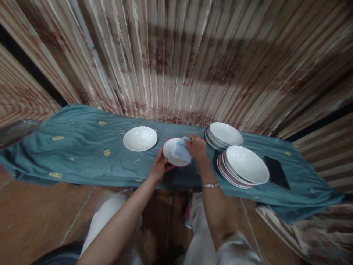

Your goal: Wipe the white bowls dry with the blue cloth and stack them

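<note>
A white plate (169, 151) with a red rim is held up over the front part of the table, slightly tilted. My left hand (159, 165) grips its left edge, thumb on the upper face and fingers underneath. In my right hand (196, 146) a light blue cloth (182, 149) is bunched, pressed against the right half of the plate's face. That cloth hides part of the plate. To the left of the plate, a single white bowl (140, 138) rests on the tablecloth.
Two stacks stand to the right: white bowls (226, 133) at the back and white and red-rimmed dishes (246, 164) nearer. Beside them lies a black phone (276, 172). A teal patterned cloth (88, 158) covers the narrow table. Behind it hangs a pleated curtain (176, 66).
</note>
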Demonstrator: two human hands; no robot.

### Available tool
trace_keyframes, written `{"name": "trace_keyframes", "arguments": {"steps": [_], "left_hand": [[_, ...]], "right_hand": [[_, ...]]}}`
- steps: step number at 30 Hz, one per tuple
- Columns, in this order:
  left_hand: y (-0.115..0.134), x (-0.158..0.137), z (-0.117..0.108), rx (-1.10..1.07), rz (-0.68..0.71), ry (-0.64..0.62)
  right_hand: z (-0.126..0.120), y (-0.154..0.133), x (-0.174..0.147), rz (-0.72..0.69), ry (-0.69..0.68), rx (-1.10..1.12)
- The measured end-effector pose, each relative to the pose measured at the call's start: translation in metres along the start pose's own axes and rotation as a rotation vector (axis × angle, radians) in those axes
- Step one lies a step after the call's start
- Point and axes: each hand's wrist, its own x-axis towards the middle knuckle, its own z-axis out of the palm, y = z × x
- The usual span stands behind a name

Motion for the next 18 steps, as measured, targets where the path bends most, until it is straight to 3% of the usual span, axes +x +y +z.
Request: {"name": "trace_keyframes", "arguments": {"steps": [18], "left_hand": [[0.001,-0.002,0.001,0.009,0.007,-0.014]], "right_hand": [[-0.003,0.002,-0.015,-0.167,-0.212,-0.077]]}}
